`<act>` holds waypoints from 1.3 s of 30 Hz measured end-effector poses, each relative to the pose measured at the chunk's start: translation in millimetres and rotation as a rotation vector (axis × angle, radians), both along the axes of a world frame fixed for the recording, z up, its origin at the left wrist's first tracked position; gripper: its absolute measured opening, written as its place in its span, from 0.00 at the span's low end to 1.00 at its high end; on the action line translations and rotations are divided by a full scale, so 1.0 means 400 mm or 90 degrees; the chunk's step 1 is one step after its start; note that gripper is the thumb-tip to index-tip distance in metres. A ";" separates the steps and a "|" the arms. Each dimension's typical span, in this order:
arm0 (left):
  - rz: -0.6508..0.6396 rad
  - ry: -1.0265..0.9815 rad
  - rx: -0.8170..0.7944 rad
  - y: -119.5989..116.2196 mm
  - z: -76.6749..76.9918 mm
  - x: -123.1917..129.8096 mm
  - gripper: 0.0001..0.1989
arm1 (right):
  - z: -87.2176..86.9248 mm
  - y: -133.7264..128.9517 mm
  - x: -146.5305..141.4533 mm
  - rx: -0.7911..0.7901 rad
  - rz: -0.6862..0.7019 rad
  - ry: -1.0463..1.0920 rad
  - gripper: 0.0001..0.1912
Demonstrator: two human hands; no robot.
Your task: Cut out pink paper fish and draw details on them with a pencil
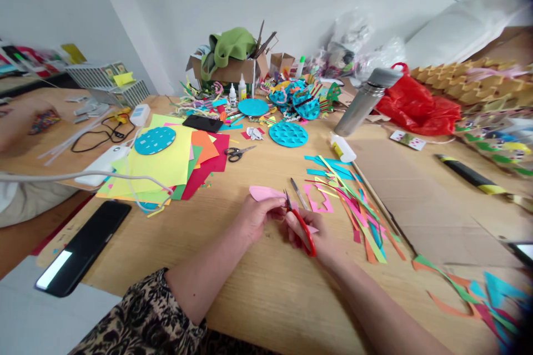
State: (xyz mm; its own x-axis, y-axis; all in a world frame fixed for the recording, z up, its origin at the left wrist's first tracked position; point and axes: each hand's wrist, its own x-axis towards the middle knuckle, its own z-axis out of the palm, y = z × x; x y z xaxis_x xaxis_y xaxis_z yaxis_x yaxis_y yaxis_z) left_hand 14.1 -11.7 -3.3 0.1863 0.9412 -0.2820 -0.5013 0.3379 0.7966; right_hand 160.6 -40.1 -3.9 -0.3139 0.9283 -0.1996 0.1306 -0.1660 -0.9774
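**Pink paper [263, 193] and red-handled scissors [300, 217] meet over a busy craft table [258, 294]**

A person's left hand [260, 215] pinches the pink paper between thumb and fingers, one end projecting beyond the thumb, while the right hand [307, 228] is closed around the handles of the scissors. The blades point away from the wearer, beside the left fingertips; whether they touch the paper is too small to tell. The sheet looks thin and light, likely to bend or crease under pressure and easily torn where narrow. The flat edge away from the blades seems the safest place to hold it; the scissors, stiffer and heavier, are best held by their loops.

Just ahead of the right hand lies a pen [298, 193], with a pink offcut [320, 198] to its right and a tangle of paper strips [358, 205] beyond. Ahead and left of the left hand are black-handled scissors [235, 154], then a yellow sheet [172, 163]. Well ahead of both hands sits a turquoise disc [288, 134]. Far right of the right hand, a cardboard sheet [420, 199] lies flat.
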 end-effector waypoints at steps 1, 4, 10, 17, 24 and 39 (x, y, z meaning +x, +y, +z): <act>-0.001 0.002 0.001 0.000 -0.001 0.000 0.10 | 0.000 0.000 0.001 0.001 -0.001 -0.001 0.29; -0.002 0.007 0.003 0.000 -0.003 -0.002 0.10 | -0.001 0.000 0.003 0.004 0.002 -0.005 0.29; -0.009 0.009 0.008 0.000 -0.003 -0.002 0.10 | 0.003 -0.003 0.003 0.004 -0.002 -0.016 0.29; -0.012 0.004 0.001 -0.001 0.006 -0.003 0.10 | 0.007 -0.002 0.000 0.008 -0.015 -0.030 0.29; -0.036 -0.003 -0.005 -0.002 0.011 -0.004 0.12 | -0.001 -0.001 0.003 0.017 -0.012 -0.021 0.28; -0.017 0.017 0.000 0.006 -0.003 -0.008 0.11 | 0.007 -0.002 0.007 0.003 0.022 -0.022 0.28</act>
